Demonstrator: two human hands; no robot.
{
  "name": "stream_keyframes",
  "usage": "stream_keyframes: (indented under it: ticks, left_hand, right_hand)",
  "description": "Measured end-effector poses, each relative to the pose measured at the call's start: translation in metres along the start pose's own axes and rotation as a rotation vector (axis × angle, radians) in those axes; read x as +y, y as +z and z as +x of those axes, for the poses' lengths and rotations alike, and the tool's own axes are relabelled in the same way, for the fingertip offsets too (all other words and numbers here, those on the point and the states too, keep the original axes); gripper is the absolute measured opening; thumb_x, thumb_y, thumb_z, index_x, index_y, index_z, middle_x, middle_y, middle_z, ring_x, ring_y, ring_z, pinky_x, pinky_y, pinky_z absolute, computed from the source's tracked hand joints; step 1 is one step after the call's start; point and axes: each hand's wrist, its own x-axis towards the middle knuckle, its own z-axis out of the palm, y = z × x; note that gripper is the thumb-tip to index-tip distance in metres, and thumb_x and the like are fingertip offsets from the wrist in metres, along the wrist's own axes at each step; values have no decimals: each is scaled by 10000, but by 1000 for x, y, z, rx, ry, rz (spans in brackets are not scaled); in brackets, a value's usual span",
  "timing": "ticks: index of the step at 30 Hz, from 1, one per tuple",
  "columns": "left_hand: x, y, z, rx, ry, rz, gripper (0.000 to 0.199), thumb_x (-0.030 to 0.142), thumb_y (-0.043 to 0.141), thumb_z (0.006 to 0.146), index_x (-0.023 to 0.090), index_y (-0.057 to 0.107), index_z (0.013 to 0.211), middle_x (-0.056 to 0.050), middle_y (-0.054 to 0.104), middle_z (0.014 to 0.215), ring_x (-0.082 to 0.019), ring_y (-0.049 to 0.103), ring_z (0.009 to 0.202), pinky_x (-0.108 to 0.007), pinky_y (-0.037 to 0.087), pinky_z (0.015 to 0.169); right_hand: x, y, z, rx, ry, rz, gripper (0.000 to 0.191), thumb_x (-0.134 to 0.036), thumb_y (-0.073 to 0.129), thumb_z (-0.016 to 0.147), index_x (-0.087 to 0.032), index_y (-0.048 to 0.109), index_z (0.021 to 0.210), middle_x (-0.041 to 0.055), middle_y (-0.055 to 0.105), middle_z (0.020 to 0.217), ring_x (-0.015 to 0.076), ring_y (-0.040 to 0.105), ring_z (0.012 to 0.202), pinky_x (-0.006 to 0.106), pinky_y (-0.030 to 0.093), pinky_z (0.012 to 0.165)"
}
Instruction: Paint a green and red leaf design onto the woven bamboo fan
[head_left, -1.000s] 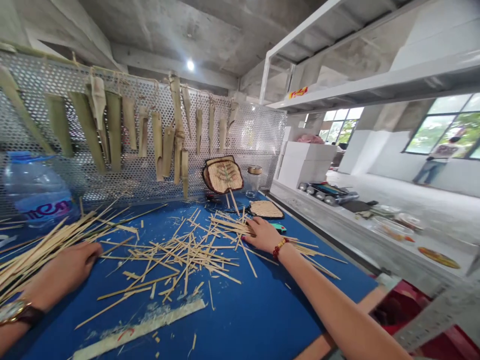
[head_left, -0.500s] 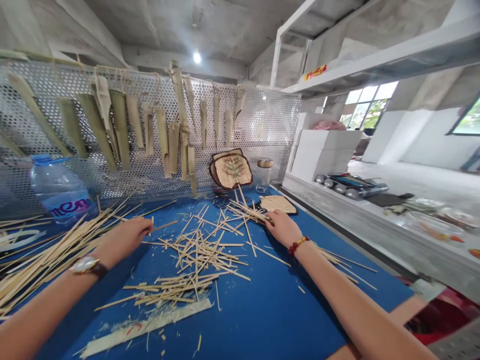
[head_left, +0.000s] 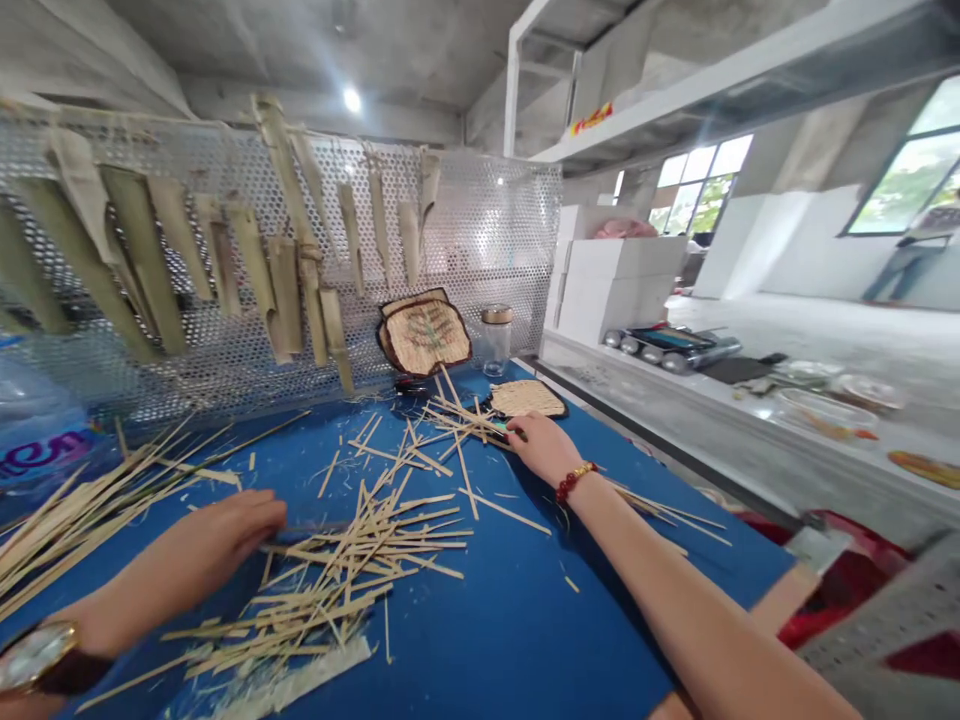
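Thin bamboo strips (head_left: 390, 535) lie in a loose, crossed heap on the blue tabletop (head_left: 480, 640). At the heap's left side my left hand (head_left: 244, 525) is closed on a thin dark strip (head_left: 315, 527), blurred by motion, which points right over the bamboo. Farther back, my right hand (head_left: 541, 442) rests low with its fingers pinched around a small green thing (head_left: 500, 428), whose kind is hidden. A smaller bunch of bamboo strips (head_left: 469, 422) reaches to those fingertips. Below the heap lies a pale flat slat (head_left: 322, 675) with shavings around it.
Long bamboo strips (head_left: 97, 505) lie at the left beside a plastic bottle (head_left: 37, 430). Bamboo pieces (head_left: 150, 260) hang on a perforated metal screen (head_left: 480, 230). Woven fans (head_left: 427, 338) lean before it, near a glass jar (head_left: 496, 345); another woven piece (head_left: 529, 398) lies flat.
My left hand has moved down and closer to the heap of strips, with the thin strip. My right hand stays by the bunch. The view has turned rightward.
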Motion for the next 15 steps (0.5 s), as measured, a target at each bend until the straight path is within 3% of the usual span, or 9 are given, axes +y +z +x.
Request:
stream_keyframes:
  ticks: [2,4,9,12,15]
  left_hand:
    - [-1,-13,16,-15,-25,17,284,279,342,943,241,615,878,-19,661,927,-177,588,858,-280,416,788]
    - [-6,-19,47,21,-126,95,268,282,356,931,226,617,910,-32,664,961,-176,593,883,-271,411,802]
    - [-14,0,137,75,-322,181,265,129,382,829,172,642,798,-118,674,838,-234,631,749,-315,407,679]
    - [1,18,160,65,-246,177,285,108,378,835,171,654,807,-132,672,840,-248,632,784,-326,413,695]
    - [24,25,145,28,-47,153,301,88,386,848,216,656,887,-96,669,968,-232,604,930,-311,416,765]
  right_hand:
    - [1,0,1,-10,8,4,232,-273,509,919,-183,717,968,94,641,1000,201,598,959,282,399,890]
    - [1,0,1,-11,9,0,234,-270,504,921,-181,715,967,94,647,993,204,595,975,282,395,896]
    - [2,1,0,7,0,-4,248,-248,481,928,-184,715,976,96,648,1009,199,589,992,275,399,892]
    - [3,1,0,12,16,-4,251,-227,475,924,-190,719,973,94,639,1000,196,592,979,272,407,870]
    - [5,0,1,5,27,6,256,-216,468,924,-196,718,978,94,631,1012,194,591,972,271,410,858]
